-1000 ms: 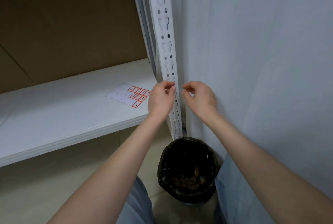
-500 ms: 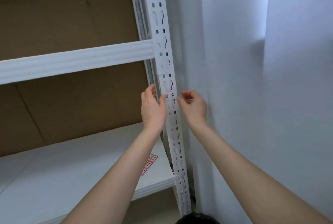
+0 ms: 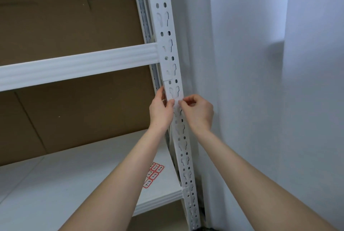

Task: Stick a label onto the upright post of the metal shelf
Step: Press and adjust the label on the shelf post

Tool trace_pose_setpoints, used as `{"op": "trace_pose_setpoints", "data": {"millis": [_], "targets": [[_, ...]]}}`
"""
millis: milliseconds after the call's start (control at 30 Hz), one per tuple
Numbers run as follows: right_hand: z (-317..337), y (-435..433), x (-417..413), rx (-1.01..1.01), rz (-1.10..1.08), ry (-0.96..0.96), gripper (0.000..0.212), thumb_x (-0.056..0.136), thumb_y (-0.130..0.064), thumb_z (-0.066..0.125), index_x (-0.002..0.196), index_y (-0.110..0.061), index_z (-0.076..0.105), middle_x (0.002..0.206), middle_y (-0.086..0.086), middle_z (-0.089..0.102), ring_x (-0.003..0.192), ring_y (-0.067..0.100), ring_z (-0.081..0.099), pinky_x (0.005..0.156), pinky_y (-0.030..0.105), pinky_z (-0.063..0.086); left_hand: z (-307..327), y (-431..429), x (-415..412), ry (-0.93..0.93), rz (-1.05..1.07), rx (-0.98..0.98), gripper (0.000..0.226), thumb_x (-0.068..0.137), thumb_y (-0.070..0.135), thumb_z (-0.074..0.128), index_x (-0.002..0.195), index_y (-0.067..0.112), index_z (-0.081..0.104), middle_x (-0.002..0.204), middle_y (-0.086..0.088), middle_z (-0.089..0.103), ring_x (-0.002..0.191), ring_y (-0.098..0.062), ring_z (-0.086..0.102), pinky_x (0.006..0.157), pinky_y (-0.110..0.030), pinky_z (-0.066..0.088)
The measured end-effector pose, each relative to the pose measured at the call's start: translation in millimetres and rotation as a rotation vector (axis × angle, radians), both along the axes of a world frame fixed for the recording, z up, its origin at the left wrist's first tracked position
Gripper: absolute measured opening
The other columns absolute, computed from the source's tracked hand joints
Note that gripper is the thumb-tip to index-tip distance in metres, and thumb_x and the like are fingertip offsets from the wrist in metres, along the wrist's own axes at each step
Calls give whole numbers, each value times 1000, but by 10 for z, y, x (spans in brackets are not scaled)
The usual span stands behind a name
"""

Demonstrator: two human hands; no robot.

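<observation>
Label (image 3: 176, 100): one, small and white, at the front face of the post in the centre of the frame. It is white on white, so you can't quite tell whether it touches the metal yet.
Post (image 3: 168, 31): one, white with keyhole slots, running from top centre to the bottom edge.
Beam (image 3: 78, 65): one, white, meeting the post from the left, above your hands.
Shelf board (image 3: 55, 184): one, lower left.
Sticker sheet (image 3: 154, 174): one, lying on the board near the post, red-edged stickers showing, partly hidden by your left forearm.
Cardboard (image 3: 65, 16): brown backing, upper left.
Wall (image 3: 260, 82): pale, filling the right side.
Left hand (image 3: 161, 112): raised, thumb on the post's front, pinching the label's left end.
Right hand (image 3: 198, 112): raised, thumb and forefinger pinching the right end, other fingers curled.
</observation>
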State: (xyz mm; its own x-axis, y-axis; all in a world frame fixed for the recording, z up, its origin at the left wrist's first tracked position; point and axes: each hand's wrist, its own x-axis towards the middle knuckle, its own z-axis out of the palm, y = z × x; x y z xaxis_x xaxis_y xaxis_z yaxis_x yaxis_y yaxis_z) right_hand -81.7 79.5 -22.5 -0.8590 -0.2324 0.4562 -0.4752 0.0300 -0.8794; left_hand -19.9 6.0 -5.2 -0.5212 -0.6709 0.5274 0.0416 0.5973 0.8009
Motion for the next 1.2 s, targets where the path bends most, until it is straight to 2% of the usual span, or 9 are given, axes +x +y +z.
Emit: {"op": "trace_pose_setpoints", "data": {"millis": [100, 200, 367, 500, 600, 800, 1000, 1100, 1200], "targets": [[10, -38, 9, -48, 14, -95, 5, 79, -25, 65, 82, -21, 67, 77, -11, 65, 75, 9, 60, 64, 22, 41, -27, -20, -13, 8, -8, -2, 50, 94, 4, 49, 141, 19, 39, 134, -2, 56, 122, -16, 54, 101, -34, 46], [28, -79, 17, -90, 21, -195, 1, 77, -22, 66, 78, -22, 66, 75, -12, 64, 74, 10, 60, 66, 23, 41, -41, -30, -21, 16, -14, 2, 51, 94, 3, 48, 141, 19, 39, 134, -1, 57, 121, -15, 55, 100, -30, 46], [33, -113, 22, -106, 24, -262, 6, 75, -20, 65, 73, -25, 64, 74, -13, 64, 75, 12, 62, 72, 27, 49, -34, -19, -21, 26, -6, 18, 51, 93, 2, 47, 141, 19, 40, 132, 0, 58, 118, -14, 56, 99, -27, 45], [40, -108, -1, -137, 51, -312, 9, 75, -16, 63, 71, -24, 64, 70, -12, 64, 67, 10, 59, 67, 26, 47, -40, -28, -15, 29, -20, 21, 51, 94, 3, 48, 141, 20, 40, 131, 1, 58, 115, -9, 55, 98, -26, 44], [-14, -91, -27, -212, 111, -358, 12, 72, -12, 62, 70, -22, 68, 73, -6, 70, 71, 15, 65, 71, 31, 55, -41, -38, -12, 23, -19, 19, 50, 93, 4, 49, 140, 21, 40, 129, 2, 59, 112, -10, 57, 99, -30, 46], [-13, -81, -42, -202, 114, -329, 8, 71, -23, 73, 68, -22, 66, 69, -7, 67, 67, 12, 61, 74, 32, 56, -24, -31, 8, 12, -41, 31, 51, 94, 3, 48, 141, 19, 38, 131, 1, 57, 117, -13, 55, 95, -26, 45], [4, -73, -55, -139, 72, -270, 3, 71, -22, 69, 69, -22, 67, 71, -9, 68, 71, 14, 64, 73, 32, 55, -19, -22, 15, 12, -62, 59, 51, 95, 4, 48, 142, 19, 37, 131, -1, 57, 116, -14, 55, 101, -37, 46], [-2, -78, -57, -146, 86, -282, 11, 70, -29, 73, 68, -22, 65, 69, -9, 67, 66, 12, 61, 69, 30, 54, -11, -29, 17, 10, -69, 60, 50, 95, 5, 48, 141, 19, 37, 130, -1, 57, 110, -11, 54, 101, -37, 47], [11, -83, -59, -136, 75, -297, 8, 72, -26, 72, 69, -22, 65, 69, -9, 66, 65, 11, 59, 65, 26, 50, -15, -20, 12, 11, -61, 61, 50, 95, 4, 47, 141, 19, 37, 131, -1, 56, 112, -11, 54, 101, -36, 46]]}}
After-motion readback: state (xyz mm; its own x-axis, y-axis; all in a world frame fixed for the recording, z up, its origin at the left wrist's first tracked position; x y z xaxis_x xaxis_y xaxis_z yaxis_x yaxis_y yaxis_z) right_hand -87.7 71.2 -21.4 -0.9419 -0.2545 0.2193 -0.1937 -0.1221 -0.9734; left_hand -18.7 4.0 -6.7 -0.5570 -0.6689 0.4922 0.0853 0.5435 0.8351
